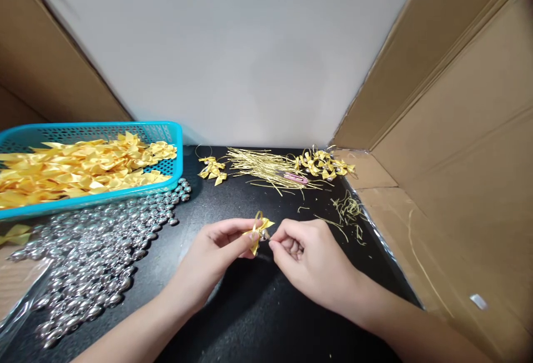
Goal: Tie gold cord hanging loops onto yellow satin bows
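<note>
Between the thumb and fingers of my left hand [220, 246] is a yellow satin ribbon bow [265, 224], with a gold tie looped above it. A small silver bead or bell shows at the bow's right side, close to my right fingertips. My right hand [306, 249] is closed in a pinch just right of the bow. Whatever lies between its thumb and forefinger is too small to make out. Both hands are above the black tabletop [250, 307].
At left, a turquoise basket [180, 152] holds many yellow bows. Silver beads or bells [100, 252] spread before it. Gold ties [258, 166] and a pink-handled tool [295, 177] lie behind my hands, between finished-looking bow clusters [322, 163]. Wire scraps [350, 207] lie right. Cardboard walls [458, 130] flank the table.
</note>
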A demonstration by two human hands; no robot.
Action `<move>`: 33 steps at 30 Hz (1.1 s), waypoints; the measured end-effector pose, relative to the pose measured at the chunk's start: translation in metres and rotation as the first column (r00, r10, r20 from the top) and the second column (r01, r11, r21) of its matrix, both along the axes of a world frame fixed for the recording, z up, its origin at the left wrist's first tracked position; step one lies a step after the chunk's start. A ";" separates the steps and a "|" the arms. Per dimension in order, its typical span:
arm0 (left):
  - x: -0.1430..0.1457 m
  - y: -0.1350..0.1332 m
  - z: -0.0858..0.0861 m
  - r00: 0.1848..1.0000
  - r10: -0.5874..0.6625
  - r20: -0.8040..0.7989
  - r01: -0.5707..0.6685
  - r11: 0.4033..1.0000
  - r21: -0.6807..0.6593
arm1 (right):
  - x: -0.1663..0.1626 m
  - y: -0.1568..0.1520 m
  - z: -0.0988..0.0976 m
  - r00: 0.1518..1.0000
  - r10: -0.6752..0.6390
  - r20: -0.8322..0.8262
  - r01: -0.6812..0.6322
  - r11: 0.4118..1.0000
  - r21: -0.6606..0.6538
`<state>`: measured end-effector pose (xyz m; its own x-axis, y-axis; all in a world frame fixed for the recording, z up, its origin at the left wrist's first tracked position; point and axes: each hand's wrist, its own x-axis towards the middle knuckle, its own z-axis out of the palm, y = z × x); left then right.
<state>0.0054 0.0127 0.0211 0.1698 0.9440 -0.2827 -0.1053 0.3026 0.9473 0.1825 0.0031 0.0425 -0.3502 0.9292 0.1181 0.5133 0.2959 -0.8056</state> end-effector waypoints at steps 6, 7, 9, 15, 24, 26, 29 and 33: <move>-0.001 -0.001 0.001 1.000 -0.012 -0.018 0.012 1.000 -0.006 | 0.000 0.001 0.000 1.000 -0.012 0.013 0.012 0.999 0.030; -0.001 -0.001 0.000 1.000 -0.014 -0.016 0.013 1.000 -0.010 | 0.000 0.001 0.000 1.000 -0.016 0.014 0.015 0.999 0.038; -0.002 -0.001 -0.001 1.000 -0.014 -0.013 0.013 1.000 -0.017 | 0.000 0.001 0.002 1.000 -0.020 0.018 0.019 0.998 0.055; -0.002 0.000 -0.003 0.999 -0.014 -0.032 0.013 1.000 -0.014 | 0.001 0.000 0.005 0.999 -0.027 0.037 0.025 0.998 0.057; -0.003 -0.001 -0.001 1.000 0.003 0.000 -0.003 1.000 -0.020 | 0.000 0.000 0.005 0.999 -0.027 0.033 0.026 0.998 0.058; -0.003 0.000 -0.001 1.000 0.001 -0.014 -0.001 1.000 -0.009 | 0.000 0.000 0.006 0.999 -0.029 0.030 0.027 0.998 0.063; -0.002 0.000 -0.001 0.998 -0.040 -0.048 0.041 0.999 0.021 | 0.001 0.001 0.007 0.999 -0.033 0.025 0.031 0.997 0.064; -0.001 -0.002 0.000 0.994 -0.083 -0.066 0.087 0.995 0.054 | 0.000 0.001 0.007 0.999 -0.033 0.018 0.032 0.998 0.058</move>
